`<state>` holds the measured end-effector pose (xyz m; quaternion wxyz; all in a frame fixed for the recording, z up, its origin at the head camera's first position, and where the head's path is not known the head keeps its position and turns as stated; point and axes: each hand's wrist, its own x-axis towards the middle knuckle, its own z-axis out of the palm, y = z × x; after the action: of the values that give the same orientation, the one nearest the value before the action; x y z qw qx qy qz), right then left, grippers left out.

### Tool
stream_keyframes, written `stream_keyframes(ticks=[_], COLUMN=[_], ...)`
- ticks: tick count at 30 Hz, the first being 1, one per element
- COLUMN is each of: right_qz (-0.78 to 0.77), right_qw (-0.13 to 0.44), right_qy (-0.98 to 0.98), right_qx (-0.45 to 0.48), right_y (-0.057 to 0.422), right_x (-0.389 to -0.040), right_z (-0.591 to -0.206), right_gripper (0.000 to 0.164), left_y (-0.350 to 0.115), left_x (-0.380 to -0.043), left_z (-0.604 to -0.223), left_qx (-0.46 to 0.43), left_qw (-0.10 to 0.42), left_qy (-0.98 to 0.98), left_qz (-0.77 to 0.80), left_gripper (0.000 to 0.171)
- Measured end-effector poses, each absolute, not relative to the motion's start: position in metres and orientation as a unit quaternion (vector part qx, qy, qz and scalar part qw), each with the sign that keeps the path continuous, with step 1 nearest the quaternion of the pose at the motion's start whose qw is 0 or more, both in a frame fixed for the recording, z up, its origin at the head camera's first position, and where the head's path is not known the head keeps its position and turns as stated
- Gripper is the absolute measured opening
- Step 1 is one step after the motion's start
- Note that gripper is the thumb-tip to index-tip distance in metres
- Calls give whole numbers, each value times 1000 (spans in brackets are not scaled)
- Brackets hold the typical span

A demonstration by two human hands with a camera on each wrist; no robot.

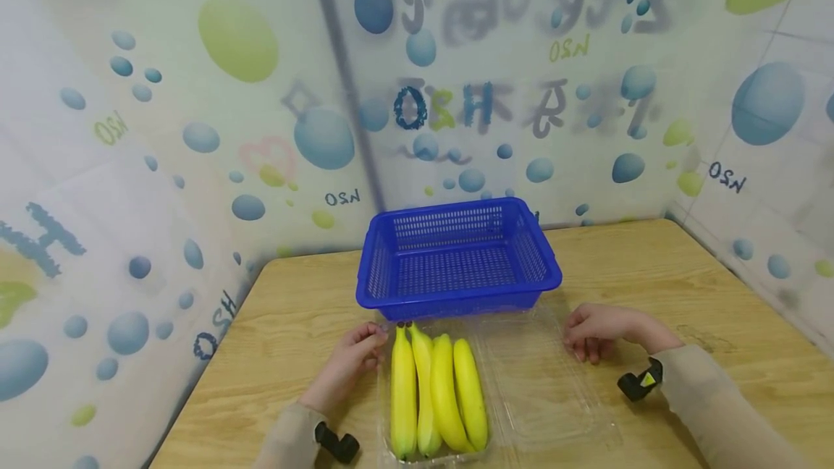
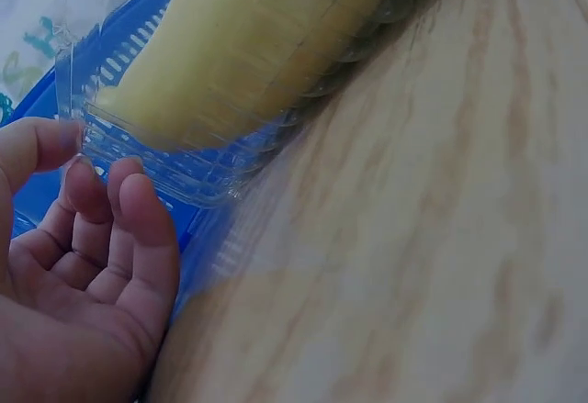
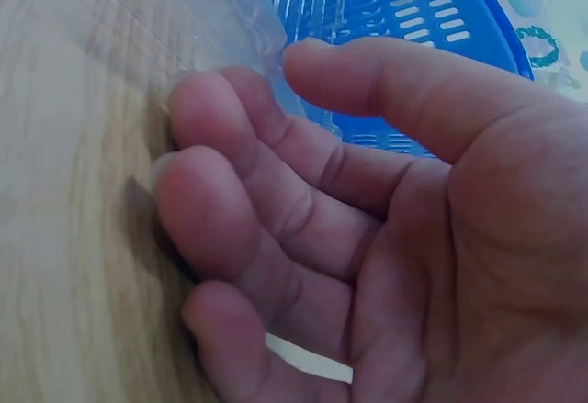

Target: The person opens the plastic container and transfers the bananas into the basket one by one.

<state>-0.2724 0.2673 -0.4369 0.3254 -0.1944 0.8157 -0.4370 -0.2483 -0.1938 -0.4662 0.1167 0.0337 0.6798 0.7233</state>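
Observation:
Several yellow bananas [image 1: 443, 396] lie side by side in the left half of a clear plastic clamshell box [image 1: 491, 411]. Its transparent lid [image 1: 547, 389] is folded out flat on the right. My left hand [image 1: 355, 359] pinches the far left rim of the box between thumb and fingers, close to the banana tips; in the left wrist view the box wall [image 2: 193, 178] meets those fingertips. With thumb and index finger, my right hand [image 1: 602, 331] pinches the lid's right edge, its other fingers curled near the tabletop. In the right wrist view the film-like lid [image 3: 220, 17] reaches the fingertips.
Directly behind the box stands a blue perforated plastic basket [image 1: 456, 299], with no contents visible. Everything rests on a wooden table [image 1: 293, 324]. A wall covering with blue and green dots [image 1: 326, 140] encloses the table's back and sides.

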Motion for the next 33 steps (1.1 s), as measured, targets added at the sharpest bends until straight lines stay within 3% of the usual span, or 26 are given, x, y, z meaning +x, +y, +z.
stream_keyframes(ticks=[20,33], right_qz=[-448,-450], right_qw=[332,335], right_qy=[806,804], right_qx=[-198,-197], right_y=[271,271], right_x=[-274,-275], right_z=[-440,-442], right_gripper=[23,23], left_y=[-193,-196], left_x=[-254,-252], left_z=[-472,-473], left_qx=[30,40], left_qw=[89,102], left_qy=[656,658], left_qz=[749,745], left_gripper=[4,9])
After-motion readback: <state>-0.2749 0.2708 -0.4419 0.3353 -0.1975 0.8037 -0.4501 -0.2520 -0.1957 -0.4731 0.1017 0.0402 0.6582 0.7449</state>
